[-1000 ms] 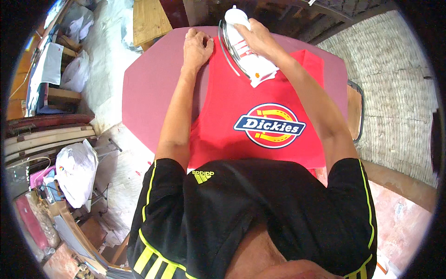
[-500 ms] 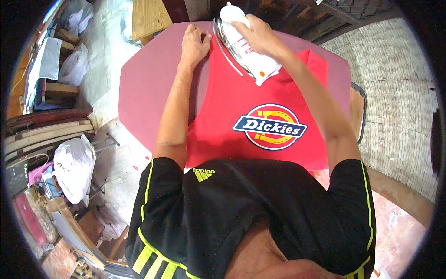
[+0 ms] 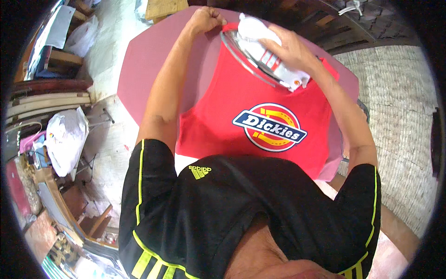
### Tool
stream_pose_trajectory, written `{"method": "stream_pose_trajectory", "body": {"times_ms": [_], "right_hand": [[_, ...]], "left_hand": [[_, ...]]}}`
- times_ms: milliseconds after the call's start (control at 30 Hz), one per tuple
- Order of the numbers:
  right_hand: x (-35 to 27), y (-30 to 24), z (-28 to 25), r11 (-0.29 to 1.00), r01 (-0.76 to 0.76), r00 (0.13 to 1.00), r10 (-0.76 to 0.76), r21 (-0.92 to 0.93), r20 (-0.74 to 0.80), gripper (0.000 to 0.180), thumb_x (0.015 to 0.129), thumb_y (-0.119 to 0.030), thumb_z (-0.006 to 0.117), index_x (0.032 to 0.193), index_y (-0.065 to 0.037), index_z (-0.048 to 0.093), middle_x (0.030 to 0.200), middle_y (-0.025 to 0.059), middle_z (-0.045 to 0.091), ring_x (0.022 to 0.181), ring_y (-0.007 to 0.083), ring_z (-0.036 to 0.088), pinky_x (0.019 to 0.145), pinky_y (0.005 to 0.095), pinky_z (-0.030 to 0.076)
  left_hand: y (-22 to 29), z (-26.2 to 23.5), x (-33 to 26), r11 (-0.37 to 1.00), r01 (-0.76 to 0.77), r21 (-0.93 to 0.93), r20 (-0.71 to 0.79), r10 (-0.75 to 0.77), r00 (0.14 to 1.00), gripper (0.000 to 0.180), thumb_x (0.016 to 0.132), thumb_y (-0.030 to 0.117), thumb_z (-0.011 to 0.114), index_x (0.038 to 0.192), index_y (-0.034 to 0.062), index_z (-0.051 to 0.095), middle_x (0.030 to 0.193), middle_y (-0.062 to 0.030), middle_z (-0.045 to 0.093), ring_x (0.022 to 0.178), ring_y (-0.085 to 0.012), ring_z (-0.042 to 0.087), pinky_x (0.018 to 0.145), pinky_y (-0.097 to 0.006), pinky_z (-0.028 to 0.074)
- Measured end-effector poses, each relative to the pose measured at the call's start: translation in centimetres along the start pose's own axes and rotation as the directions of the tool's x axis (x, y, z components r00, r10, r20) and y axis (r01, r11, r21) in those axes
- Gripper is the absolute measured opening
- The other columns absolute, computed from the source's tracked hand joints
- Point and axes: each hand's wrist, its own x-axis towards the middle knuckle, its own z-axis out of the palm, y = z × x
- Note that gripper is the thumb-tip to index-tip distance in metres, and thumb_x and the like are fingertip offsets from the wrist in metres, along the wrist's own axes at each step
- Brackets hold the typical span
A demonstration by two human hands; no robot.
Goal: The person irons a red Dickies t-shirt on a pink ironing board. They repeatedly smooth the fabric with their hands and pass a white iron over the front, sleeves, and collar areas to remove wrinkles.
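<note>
Plastic bags, a white one (image 3: 65, 139) among them, sit on the floor at far left beside stacked boards. Next comes the pink table (image 3: 148, 60), its red T-shirt (image 3: 260, 121) spread flat. The left hand (image 3: 204, 21) is fisted, pinching the shirt's far edge. Just right of it, the right hand (image 3: 285, 49) curls closed around the white clothes iron (image 3: 265, 60), which rests on the shirt.
</note>
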Motion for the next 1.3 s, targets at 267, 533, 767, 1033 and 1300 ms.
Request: {"method": "stream_pose_trajectory", "body": {"times_ms": [267, 533, 767, 1033, 1300], "right_hand": [[6.1, -1.3, 1.0, 1.000, -0.015, 1.000, 0.015, 0.010, 0.017, 0.041, 0.093, -0.036, 0.057, 0.097, 0.004, 0.061, 0.083, 0.0205, 0.067, 0.078, 0.0305, 0.067, 0.072, 0.0407, 0.050], [5.3, -0.7, -0.8, 0.929, 0.320, 0.848, -0.368, 0.184, 0.381, 0.030, 0.091, -0.030, 0.063, 0.096, -0.001, 0.058, 0.071, 0.0173, 0.063, 0.060, 0.0271, 0.065, 0.057, 0.0368, 0.049], [4.9, -0.5, -1.4, 0.795, 0.586, 0.578, -0.547, 0.158, 0.606, 0.030, 0.095, -0.031, 0.060, 0.094, -0.001, 0.057, 0.074, 0.0176, 0.060, 0.064, 0.0265, 0.062, 0.060, 0.0340, 0.047], [3.6, -6.7, 3.5, 0.695, 0.688, 0.490, -0.658, 0.210, 0.571, 0.026, 0.093, -0.026, 0.066, 0.092, -0.002, 0.057, 0.073, 0.0159, 0.057, 0.064, 0.0277, 0.062, 0.058, 0.0346, 0.046], [3.4, -9.4, 6.2, 0.730, 0.658, 0.539, -0.627, 0.182, 0.563, 0.028, 0.092, -0.027, 0.067, 0.097, -0.002, 0.058, 0.077, 0.0169, 0.060, 0.066, 0.0271, 0.063, 0.059, 0.0342, 0.046]], "left_hand": [[4.6, 0.3, -20.0, 0.738, 0.353, 0.576, -0.430, -0.094, 0.898, 0.052, 0.087, 0.054, 0.064, 0.093, 0.0034, 0.070, 0.083, -0.0161, 0.069, 0.081, -0.0320, 0.068, 0.070, -0.049, 0.052], [3.3, 10.6, -32.0, 0.710, 0.518, 0.477, -0.791, 0.090, 0.605, 0.033, 0.091, 0.036, 0.067, 0.084, 0.0050, 0.059, 0.085, -0.0141, 0.064, 0.082, -0.0311, 0.065, 0.061, -0.048, 0.048], [2.6, 10.4, -31.2, 0.750, 0.516, 0.413, -0.871, 0.160, 0.464, 0.026, 0.089, 0.027, 0.071, 0.086, 0.0085, 0.053, 0.067, -0.0081, 0.062, 0.057, -0.0279, 0.061, 0.052, -0.040, 0.047], [1.7, 10.1, -31.5, 0.815, 0.461, 0.351, -0.895, 0.147, 0.420, 0.029, 0.088, 0.033, 0.071, 0.091, 0.0093, 0.055, 0.068, -0.0089, 0.066, 0.061, -0.0295, 0.066, 0.056, -0.039, 0.050], [5.3, 12.6, -38.1, 0.900, 0.407, 0.158, -0.908, -0.030, 0.419, 0.021, 0.086, 0.011, 0.067, 0.104, 0.0056, 0.058, 0.078, -0.0112, 0.067, 0.072, -0.0323, 0.066, 0.065, -0.041, 0.052]]}}
